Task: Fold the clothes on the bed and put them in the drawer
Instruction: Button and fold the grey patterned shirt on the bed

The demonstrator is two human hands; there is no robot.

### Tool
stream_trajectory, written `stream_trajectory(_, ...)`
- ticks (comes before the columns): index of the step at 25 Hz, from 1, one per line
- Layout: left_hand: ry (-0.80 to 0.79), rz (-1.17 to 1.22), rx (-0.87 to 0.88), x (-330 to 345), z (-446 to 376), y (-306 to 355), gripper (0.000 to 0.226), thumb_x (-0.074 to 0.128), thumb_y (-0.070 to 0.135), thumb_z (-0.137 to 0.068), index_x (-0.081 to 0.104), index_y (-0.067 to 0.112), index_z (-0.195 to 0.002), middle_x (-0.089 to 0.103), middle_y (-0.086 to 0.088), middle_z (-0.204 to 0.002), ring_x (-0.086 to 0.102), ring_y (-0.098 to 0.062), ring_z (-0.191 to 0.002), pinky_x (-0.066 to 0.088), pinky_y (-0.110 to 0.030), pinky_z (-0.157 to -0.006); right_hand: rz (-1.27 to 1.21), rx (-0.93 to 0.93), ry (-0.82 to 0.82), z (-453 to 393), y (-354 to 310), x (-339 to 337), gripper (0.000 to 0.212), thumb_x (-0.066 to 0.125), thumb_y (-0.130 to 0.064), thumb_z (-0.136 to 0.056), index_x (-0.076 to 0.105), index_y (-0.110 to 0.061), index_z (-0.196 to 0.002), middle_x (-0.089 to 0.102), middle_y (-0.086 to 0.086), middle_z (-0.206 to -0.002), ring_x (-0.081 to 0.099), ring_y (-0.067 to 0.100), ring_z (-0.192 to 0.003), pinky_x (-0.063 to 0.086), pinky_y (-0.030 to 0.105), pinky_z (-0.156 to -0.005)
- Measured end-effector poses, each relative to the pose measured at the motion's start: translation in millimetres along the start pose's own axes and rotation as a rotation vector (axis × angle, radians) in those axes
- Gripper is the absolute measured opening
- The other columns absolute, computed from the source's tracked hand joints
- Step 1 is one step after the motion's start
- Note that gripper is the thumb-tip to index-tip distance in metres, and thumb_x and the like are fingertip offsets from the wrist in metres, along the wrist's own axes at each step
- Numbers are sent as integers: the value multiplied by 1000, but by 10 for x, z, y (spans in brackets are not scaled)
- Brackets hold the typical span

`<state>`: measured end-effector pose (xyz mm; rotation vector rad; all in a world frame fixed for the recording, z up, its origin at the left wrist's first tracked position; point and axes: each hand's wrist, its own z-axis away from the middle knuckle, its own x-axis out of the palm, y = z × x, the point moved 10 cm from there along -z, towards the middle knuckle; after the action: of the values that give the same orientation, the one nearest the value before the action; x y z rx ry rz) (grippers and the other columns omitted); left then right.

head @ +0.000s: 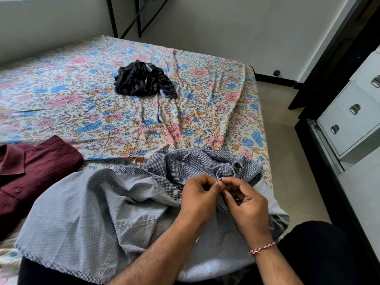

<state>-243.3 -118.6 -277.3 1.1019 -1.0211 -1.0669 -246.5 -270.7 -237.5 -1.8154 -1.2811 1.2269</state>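
- The person's left hand (198, 195) has its fingers curled and pinches the edge of the blue-grey checked cotton shirt (86, 212) between thumb and forefinger.
- The right hand (245, 202) meets it just beside, its fingers curled round the same bit of cloth; a red-and-white thread bracelet (262, 248) circles that wrist.
- The checked shirt lies spread and rumpled across the near edge of the bed, its paler inner side turned up over much of its width, with a white button (175, 192) showing just left of the left hand.
- The bed wears a floral cotton sheet (102, 103) in pink, blue and orange, creased in long ridges.
- A maroon collared shirt (30, 177), folded, rests on the sheet at the left, touching the checked shirt's edge.
- A dark striped garment (141, 80) lies crumpled in a heap farther up the bed, well apart from both shirts.
- A white chest of drawers (349, 120) with metal cup handles stands at the right, across a strip of tiled floor; its drawers look closed.
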Motion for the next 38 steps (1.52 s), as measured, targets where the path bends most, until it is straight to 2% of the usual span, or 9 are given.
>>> stream_trajectory(6,52,-312,144,-94,-77,104,19,77,21,-88,69,18,-72,63,10,-59,55,-7,-56,46,-27,-56,385,-306,30,45,-383,22,29,79,0,-86,77,-15,-111,74,-5,-105,69,7,-97,51,14,-93)
stream_trajectory(11,-98,117,-39,124,35,-12,19,71,7,-97,71,13,-79,68,-6,-71,63,-19,-71,54,-35,-73,-917,674,12,214,561,296,35,93,-25,-68,77,-8,-95,75,19,-93,72,26,-76,61,32,-64)
stream_trajectory(15,-65,-481,234,66,-19,180,15,61,27,-102,55,25,-89,61,7,-73,57,-16,-69,49,-37,-66,-430,372,-15,39,271,106,13,71,-8,-91,73,-8,-104,78,11,-103,73,28,-100,59,29,-85)
stream_trajectory(18,-110,-748,392,71,-5,443,7,57,32,-104,52,28,-100,58,5,-71,57,-23,-66,43,-39,-59,-177,197,-239,-1,93,134,30,78,-11,-90,69,-25,-115,77,1,-97,72,17,-91,59,30,-80)
stream_trajectory(24,-703,-1039,453,-98,-158,900,10,74,33,-96,73,23,-95,66,12,-75,60,-1,-67,47,-25,-65,-54,280,-314,-145,54,-170,10,84,-25,-83,76,-27,-79,72,-3,-73,63,7,-67,51,24,-63)
stream_trajectory(29,-751,-1154,458,-372,-687,1267,14,77,20,-94,81,25,-106,78,15,-95,71,0,-86,55,-21,-79,114,322,-721,-546,-14,-138,24,86,-30,-81,69,-22,-67,61,-7,-63,53,6,-62,43,21,-60)
stream_trajectory(31,-547,-1271,629,-260,-1021,1711,17,70,21,-98,81,30,-108,77,16,-101,70,0,-89,53,-22,-78,290,237,-548,-1201,-84,-269,28,83,-33,-85,66,-23,-65,59,-10,-60,54,11,-63,45,27,-61)
stream_trajectory(35,188,-1129,1255,-53,-984,3061,22,64,21,-98,79,31,-111,72,6,-94,70,-23,-83,56,-33,-64,432,-195,427,-2070,-1023,-1060,27,83,-32,-86,66,-14,-74,64,-3,-67,58,18,-62,45,29,-59)
stream_trajectory(38,421,-1162,1400,-83,-668,3026,21,72,15,-93,74,20,-113,72,-2,-92,68,-29,-81,57,-37,-57,504,-492,535,-1765,-1308,-978,22,76,-29,-93,66,-12,-81,63,3,-76,56,21,-68,43,33,-62)
